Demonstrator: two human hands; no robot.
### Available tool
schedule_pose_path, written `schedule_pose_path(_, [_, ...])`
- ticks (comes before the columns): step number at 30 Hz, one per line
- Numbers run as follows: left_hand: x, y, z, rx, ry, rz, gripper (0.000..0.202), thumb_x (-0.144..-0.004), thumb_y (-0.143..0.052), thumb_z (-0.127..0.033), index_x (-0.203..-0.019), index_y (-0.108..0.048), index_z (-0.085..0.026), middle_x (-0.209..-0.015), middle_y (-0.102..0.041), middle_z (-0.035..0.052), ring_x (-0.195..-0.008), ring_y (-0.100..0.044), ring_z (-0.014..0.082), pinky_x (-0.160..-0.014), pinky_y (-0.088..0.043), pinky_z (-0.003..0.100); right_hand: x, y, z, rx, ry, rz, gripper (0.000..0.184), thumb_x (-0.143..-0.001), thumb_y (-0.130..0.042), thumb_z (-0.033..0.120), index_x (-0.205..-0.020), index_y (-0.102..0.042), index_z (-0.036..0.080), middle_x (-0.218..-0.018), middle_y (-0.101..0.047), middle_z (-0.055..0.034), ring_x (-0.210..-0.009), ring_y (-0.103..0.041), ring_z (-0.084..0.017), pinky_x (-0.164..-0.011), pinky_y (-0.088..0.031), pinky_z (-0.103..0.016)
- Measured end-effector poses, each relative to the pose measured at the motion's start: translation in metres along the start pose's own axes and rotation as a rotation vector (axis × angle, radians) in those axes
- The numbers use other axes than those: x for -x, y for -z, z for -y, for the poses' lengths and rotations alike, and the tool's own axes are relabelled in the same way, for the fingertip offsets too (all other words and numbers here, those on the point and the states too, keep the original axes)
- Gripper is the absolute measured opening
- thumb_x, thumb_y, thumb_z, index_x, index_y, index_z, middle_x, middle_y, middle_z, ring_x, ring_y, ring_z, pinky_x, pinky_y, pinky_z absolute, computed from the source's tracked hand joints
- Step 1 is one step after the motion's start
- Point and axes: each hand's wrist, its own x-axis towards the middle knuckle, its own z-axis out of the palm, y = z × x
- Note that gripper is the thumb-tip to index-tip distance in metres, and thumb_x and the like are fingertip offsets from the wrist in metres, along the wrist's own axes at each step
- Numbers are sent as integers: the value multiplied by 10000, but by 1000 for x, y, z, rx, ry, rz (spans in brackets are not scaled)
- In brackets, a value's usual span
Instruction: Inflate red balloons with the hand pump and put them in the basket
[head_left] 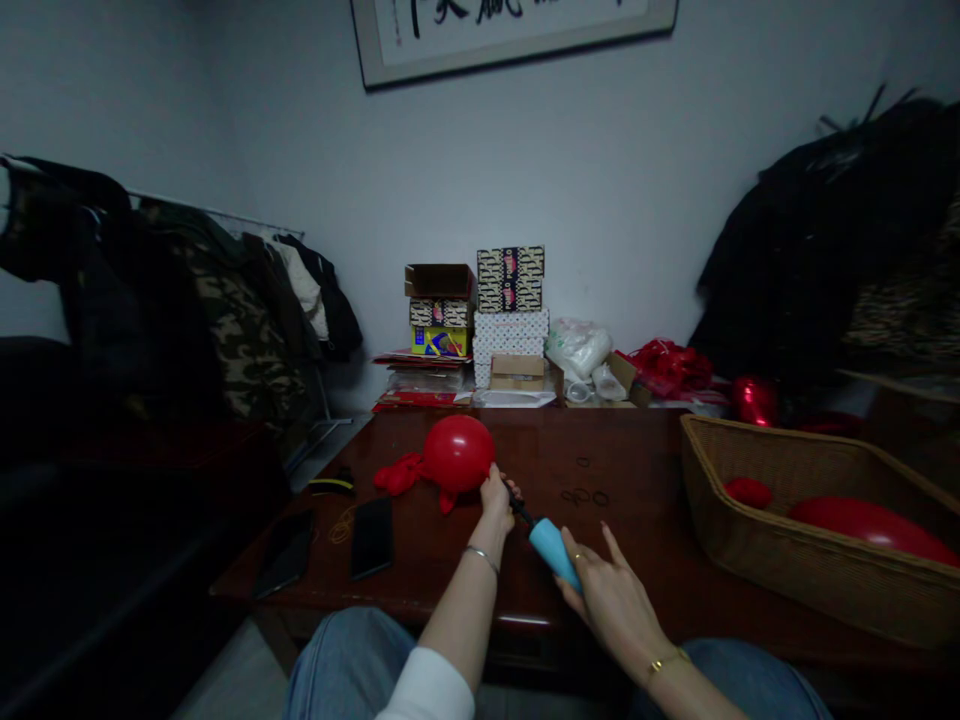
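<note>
A round, partly inflated red balloon is over the table, its neck end at my left hand. The fingers of that hand are closed where the balloon meets the black nozzle of a hand pump. My right hand grips the pump's light blue body, with thumb and some fingers around it and one finger stretched out. The pump slants from the balloon down toward me. Limp red balloons lie on the table just left of the inflated one.
The dark wooden table carries two dark phone-like slabs, yellow rubber bands and several dark bands. A wicker basket with red balloons stands at right. Stacked boxes line the back; clothes hang at left.
</note>
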Motion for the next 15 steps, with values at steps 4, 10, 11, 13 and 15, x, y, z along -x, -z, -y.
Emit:
schedule_pose_path(4, [5, -4, 8, -5, 31, 18, 358, -798, -513, -508, -674, -397, -193, -460, -399, -57, -354, -379, 69, -388, -305, 192, -19, -3, 5, 42, -8, 38, 466, -829, -470, 256, -1267, -466, 97, -923, -687, -79, -783, -656, -156, -1111, -130, -395])
schedule_pose_path(10, [2, -4, 6, -13, 38, 30, 343, -806, -506, -484, -663, -410, -188, -446, -381, -60, -348, -370, 68, -384, -297, 192, -26, -6, 9, 51, -24, 32, 466, -835, -473, 273, -1265, -468, 94, -925, -685, -83, -793, -656, -153, -1109, -127, -386])
schedule_pose_path(11, [2, -3, 5, -11, 40, 29, 345, -808, -502, -483, -658, -406, -188, -442, -377, -61, -347, -369, 68, -382, -292, 191, -25, -6, 10, 45, -23, 27, 466, -835, -475, 272, -1267, -466, 96, -926, -684, -81, -792, -655, -153, -1109, -126, -386])
schedule_pose_path(13, [2, -3, 5, -6, 42, 26, 348, -814, -496, -481, -651, -399, -189, -435, -371, -62, -344, -367, 69, -377, -285, 190, -21, -5, 11, 28, -20, 23, 475, -833, -481, 265, -1274, -455, 89, -925, -682, -79, -796, -655, -154, -1111, -126, -387])
schedule_pose_path(15, [2, -2, 5, -3, 38, 26, 344, -816, -498, -477, -654, -401, -189, -434, -374, -62, -343, -368, 69, -374, -282, 189, -16, -2, 10, 11, -18, 21, 478, -830, -483, 250, -1279, -446, 87, -936, -680, -80, -808, -654, -154, -1112, -133, -385])
